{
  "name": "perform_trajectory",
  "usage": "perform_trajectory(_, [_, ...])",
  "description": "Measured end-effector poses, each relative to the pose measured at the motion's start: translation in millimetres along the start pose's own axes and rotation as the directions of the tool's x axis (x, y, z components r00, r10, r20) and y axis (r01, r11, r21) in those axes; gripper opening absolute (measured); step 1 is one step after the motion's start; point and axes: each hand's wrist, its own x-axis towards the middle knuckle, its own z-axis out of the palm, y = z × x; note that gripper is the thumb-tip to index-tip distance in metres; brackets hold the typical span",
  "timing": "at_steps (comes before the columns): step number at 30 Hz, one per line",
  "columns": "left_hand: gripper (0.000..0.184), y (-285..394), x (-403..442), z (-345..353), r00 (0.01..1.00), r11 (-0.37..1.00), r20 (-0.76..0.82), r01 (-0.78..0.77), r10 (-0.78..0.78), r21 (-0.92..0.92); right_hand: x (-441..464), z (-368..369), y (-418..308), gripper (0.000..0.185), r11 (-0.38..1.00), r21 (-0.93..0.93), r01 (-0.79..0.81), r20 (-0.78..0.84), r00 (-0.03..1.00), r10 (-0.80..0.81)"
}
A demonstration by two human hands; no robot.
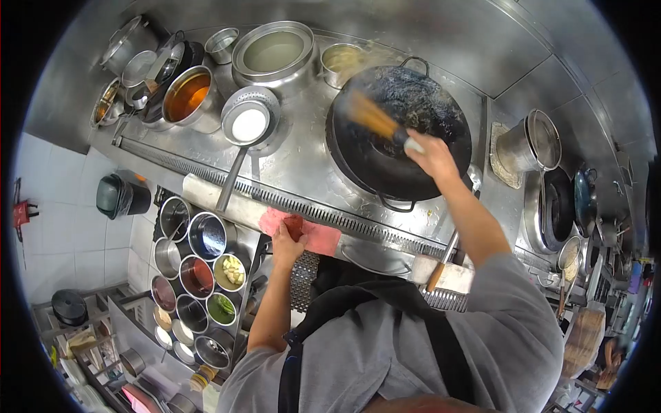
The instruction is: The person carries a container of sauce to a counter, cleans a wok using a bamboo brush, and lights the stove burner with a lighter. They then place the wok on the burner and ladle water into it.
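Right hand (429, 155): closed round the handle of a brush (377, 120), over the wok.
Left hand (286, 246): gripping bunched red cloth (322, 239) on the front rail, well apart from the right.
Wok (358, 162): dark, wet-looking inside.
Wooden-handled utensil (452, 246): across the rail, beside the wok.
Long-handled ladle (235, 171): white inside.
Large pot (292, 74): cloudy liquid.
Steel pot (206, 117): orange-brown liquid.
Lower-left pots (215, 272): yellow chunks, green pieces, red contents; some unclear.
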Motion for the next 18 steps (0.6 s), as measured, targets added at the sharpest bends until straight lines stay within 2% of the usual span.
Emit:
perform_trajectory(2, [0.079,-9,12,-1,0.988,0.986,0.078,0.141,-0.134,-0.093,-30,-36,11,0.048,0.997,-0.07,0.041,0.214,0.977,-0.025])
perform_trajectory(3, [0.073,-17,13,5,0.996,0.994,-0.019,0.084,-0.085,-0.071,-38,-57,23,0.049,0.99,-0.14,0.017,0.277,0.961,0.022])
perform_trajectory(4, [0.073,-18,16,5,0.997,0.994,-0.009,0.076,-0.077,-0.073,-42,-76,32,0.049,0.978,-0.21,0.001,0.334,0.94,0.071])
perform_trajectory(5, [0.069,-17,20,3,0.992,0.993,0.062,0.111,-0.109,-0.04,-35,-91,33,0.049,0.923,-0.375,-0.091,0.322,0.921,0.221])
perform_trajectory(6, [0.065,-12,21,0,0.981,0.989,0.132,0.145,-0.144,-0.001,-26,-90,51,0.049,0.892,-0.441,-0.104,0.255,0.938,0.235])
perform_trajectory(8, [0.06,-5,21,3,0.987,0.992,0.116,0.104,-0.111,0.066,4,-60,70,0.047,0.857,-0.481,-0.185,0.042,0.972,0.233])
perform_trajectory(10, [0.06,-9,21,8,0.999,0.992,0.037,-0.024,0.02,0.123,32,-16,43,0.046,0.851,-0.411,-0.326,-0.12,0.945,0.304])
perform_trajectory(11, [0.06,-12,22,8,0.999,0.991,0.036,-0.024,0.02,0.131,34,5,31,0.045,0.909,-0.326,-0.26,-0.112,0.965,0.236])
perform_trajectory(13, [0.049,-17,24,6,0.988,0.987,0.153,0.056,-0.032,-0.153,25,24,4,0.045,0.976,-0.143,-0.164,-0.111,0.983,0.149])
perform_trajectory(14, [0.049,-6,22,1,0.988,0.987,0.151,0.051,-0.028,-0.152,13,24,-7,0.046,0.989,-0.048,-0.141,-0.118,0.984,0.135])
perform_trajectory(15, [0.044,17,18,-9,0.965,0.785,0.228,0.241,-0.13,-0.571,-3,19,-5,0.048,0.991,0.059,-0.121,-0.072,0.989,0.126])
perform_trajectory(16, [0.038,35,16,-19,0.921,0.385,0.346,0.389,-0.179,-0.837,-24,7,-2,0.049,0.991,0.075,-0.112,0.025,0.994,0.111])
perform_trajectory(17, [0.031,45,18,-25,0.858,0.167,0.496,0.513,-0.133,-0.842,-44,-9,3,0.05,0.99,0.093,-0.102,0.123,0.988,0.09])
perform_trajectory(18, [0.031,61,17,-32,0.858,0.166,0.497,0.513,-0.13,-0.842,-62,-28,13,0.05,0.988,0.057,-0.144,0.232,0.964,0.128])
